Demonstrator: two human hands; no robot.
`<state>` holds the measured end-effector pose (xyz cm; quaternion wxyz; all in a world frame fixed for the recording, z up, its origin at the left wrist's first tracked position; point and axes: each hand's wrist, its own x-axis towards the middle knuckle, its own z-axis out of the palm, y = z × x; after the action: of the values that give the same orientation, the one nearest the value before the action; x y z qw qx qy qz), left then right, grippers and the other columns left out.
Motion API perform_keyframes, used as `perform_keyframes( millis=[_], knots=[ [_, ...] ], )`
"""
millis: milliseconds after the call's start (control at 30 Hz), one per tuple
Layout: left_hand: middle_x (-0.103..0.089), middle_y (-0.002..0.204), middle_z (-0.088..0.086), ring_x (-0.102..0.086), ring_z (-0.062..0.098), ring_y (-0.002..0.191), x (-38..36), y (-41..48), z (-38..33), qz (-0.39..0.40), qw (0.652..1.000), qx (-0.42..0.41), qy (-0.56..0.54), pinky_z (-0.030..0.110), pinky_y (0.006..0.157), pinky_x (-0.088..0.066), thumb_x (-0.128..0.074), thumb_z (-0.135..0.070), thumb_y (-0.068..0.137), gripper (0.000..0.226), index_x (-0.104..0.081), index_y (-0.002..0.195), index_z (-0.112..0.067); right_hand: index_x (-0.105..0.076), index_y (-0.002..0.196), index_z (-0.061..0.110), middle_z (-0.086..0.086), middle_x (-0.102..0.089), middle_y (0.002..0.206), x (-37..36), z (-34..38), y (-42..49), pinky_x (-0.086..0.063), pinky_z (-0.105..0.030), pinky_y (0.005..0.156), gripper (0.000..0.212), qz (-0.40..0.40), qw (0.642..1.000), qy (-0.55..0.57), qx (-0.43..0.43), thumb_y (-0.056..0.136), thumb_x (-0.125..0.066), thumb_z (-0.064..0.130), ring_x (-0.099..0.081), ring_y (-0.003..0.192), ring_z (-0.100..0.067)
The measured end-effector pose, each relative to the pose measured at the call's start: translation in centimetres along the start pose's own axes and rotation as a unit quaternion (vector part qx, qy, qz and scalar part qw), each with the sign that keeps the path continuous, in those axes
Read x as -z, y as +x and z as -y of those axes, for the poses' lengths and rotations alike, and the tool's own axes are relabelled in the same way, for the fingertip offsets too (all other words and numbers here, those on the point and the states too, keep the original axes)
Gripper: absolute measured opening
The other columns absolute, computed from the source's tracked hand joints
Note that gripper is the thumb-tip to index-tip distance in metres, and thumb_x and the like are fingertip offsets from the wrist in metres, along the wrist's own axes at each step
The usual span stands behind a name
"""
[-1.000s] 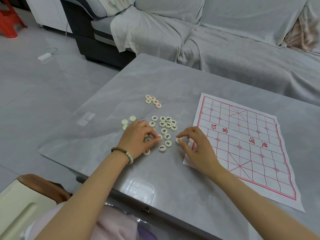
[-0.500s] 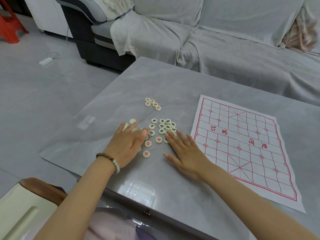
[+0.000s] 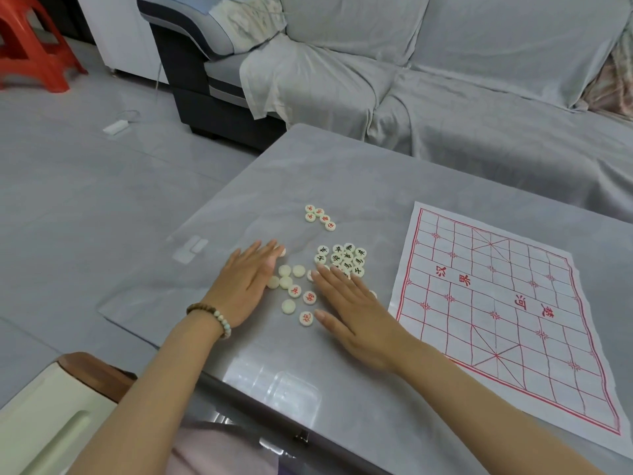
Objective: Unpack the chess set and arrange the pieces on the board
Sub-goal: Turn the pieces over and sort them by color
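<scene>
A grey-covered sofa (image 3: 445, 97) is standing behind a grey stone-look table (image 3: 342, 173), and at far left a red stool (image 3: 30, 46) is standing on the tiled floor, with a small white plug block (image 3: 116, 126) lying nearer. On the table the left hand (image 3: 245, 286), wearing a bead bracelet (image 3: 210, 315) at the wrist, is lying flat and released, fingers straight, gripping nothing. Its fingertips are touching one pale piece at their far end. Just right of it a few blank-faced pieces (image 3: 285, 270) are lying loose, and three red-lettered pieces (image 3: 309, 297) are lying just nearer than them. Farther back, a short row of red pieces (image 3: 320, 217) is sitting apart from the rest. The right hand (image 3: 356, 310) is also lying flat, fingers straight and grasping nothing, its fingertips resting on the near edge of a tight cluster of black-lettered pieces (image 3: 344, 258). Near the front edge a clear plastic tray (image 3: 277, 385) is lying between the forearms. At right the paper board (image 3: 507, 310), printed with red lines, is lying spread out, and all the pieces in view are lying on the table left of it.
</scene>
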<state>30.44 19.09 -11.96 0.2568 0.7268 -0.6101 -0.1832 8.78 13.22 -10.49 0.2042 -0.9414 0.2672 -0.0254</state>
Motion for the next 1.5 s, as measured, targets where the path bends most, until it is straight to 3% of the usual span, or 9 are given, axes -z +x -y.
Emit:
perform_keyframes(
  millis=[267,367,667,767,900,967,1167,1300,1500],
  knots=[
    [-0.027,0.150,-0.007,-0.016,0.014,0.141,-1.4,0.7,0.7,0.007,0.997,-0.047,0.058,0.027,0.112,-0.007,-0.002,-0.058,0.079,0.075,-0.039,0.138,-0.030,0.002,0.147,0.030,0.019,0.007,0.152,-2.0,1.2,1.0,0.016,-0.023,0.114,0.061,0.004,1.000,-0.017,0.005,0.092,-0.011,0.054,0.017,0.138,0.006],
    [-0.033,0.148,-0.004,-0.020,0.018,0.139,-1.7,1.2,0.6,-0.008,0.994,-0.075,0.076,0.028,0.111,-0.011,-0.007,-0.056,0.081,0.071,-0.044,0.135,-0.029,-0.001,0.147,0.032,0.022,0.006,0.149,-1.8,1.4,0.9,0.014,-0.024,0.115,0.057,-0.013,1.000,0.008,-0.011,0.096,-0.020,0.049,0.016,0.137,0.007],
    [-0.022,0.151,-0.013,-0.011,0.007,0.141,-1.7,1.8,0.3,0.039,0.995,-0.082,0.035,0.020,0.112,-0.003,-0.009,-0.050,0.090,0.054,-0.041,0.133,-0.040,-0.006,0.147,0.038,0.019,0.002,0.155,-2.0,1.6,0.4,0.017,-0.023,0.113,0.061,0.012,1.000,-0.010,-0.016,0.089,-0.004,0.055,0.015,0.141,0.002],
    [-0.024,0.148,-0.016,-0.012,0.003,0.139,-1.6,1.1,0.7,0.028,0.996,-0.089,0.015,0.018,0.110,-0.008,-0.005,-0.072,0.081,0.072,-0.046,0.130,-0.040,-0.002,0.147,0.038,0.019,0.006,0.154,-1.7,1.4,-0.7,0.016,-0.022,0.113,0.063,0.023,0.999,-0.017,-0.028,0.087,-0.002,0.057,0.017,0.140,0.003],
    [-0.036,0.140,-0.019,-0.020,-0.005,0.129,-1.4,0.2,0.8,0.000,0.996,-0.089,0.002,0.020,0.107,-0.019,-0.033,-0.085,0.064,0.075,-0.055,0.121,-0.042,-0.002,0.147,0.036,0.022,0.011,0.153,-1.3,1.2,-1.8,0.016,-0.019,0.112,0.064,0.018,0.999,-0.015,-0.032,0.087,-0.005,0.059,0.022,0.138,0.004],
    [-0.043,0.134,-0.015,-0.027,-0.001,0.124,-1.4,0.0,0.8,-0.013,0.993,-0.111,0.031,0.023,0.104,-0.026,-0.036,-0.085,0.063,0.075,-0.057,0.119,-0.040,0.000,0.146,0.036,0.022,0.016,0.152,-1.1,1.2,-1.6,0.017,-0.017,0.111,0.063,0.005,0.999,-0.015,-0.032,0.088,-0.009,0.059,0.024,0.137,0.004],
    [-0.050,0.128,-0.008,-0.037,0.005,0.123,-1.4,-0.1,0.6,-0.050,0.995,-0.086,0.005,0.016,0.097,-0.027,-0.033,-0.064,0.077,0.058,-0.065,0.113,-0.030,0.007,0.146,0.035,0.018,0.016,0.153,-2.3,2.1,-1.2,0.017,-0.024,0.114,0.070,0.042,0.998,-0.027,-0.022,0.083,-0.001,0.063,0.026,0.137,0.001],
    [-0.050,0.129,-0.007,-0.041,0.007,0.123,-1.6,0.1,1.0,-0.065,0.996,-0.066,-0.014,0.015,0.097,-0.028,-0.053,-0.033,0.091,0.027,-0.066,0.113,-0.024,0.009,0.146,0.033,0.015,0.017,0.153,-3.1,2.8,-1.0,0.019,-0.025,0.113,0.074,0.039,0.998,-0.041,-0.013,0.080,0.003,0.066,0.028,0.137,-0.001],
    [-0.051,0.133,-0.001,-0.043,0.015,0.126,0.6,0.4,4.0,-0.097,0.995,-0.001,-0.011,0.020,0.103,-0.026,-0.053,-0.027,0.092,0.026,-0.065,0.114,-0.020,0.011,0.147,0.027,0.010,0.022,0.153,-3.9,4.5,0.5,0.020,-0.027,0.113,0.081,0.048,0.998,-0.040,-0.015,0.077,0.005,0.067,0.029,0.138,-0.005]
  ],
)
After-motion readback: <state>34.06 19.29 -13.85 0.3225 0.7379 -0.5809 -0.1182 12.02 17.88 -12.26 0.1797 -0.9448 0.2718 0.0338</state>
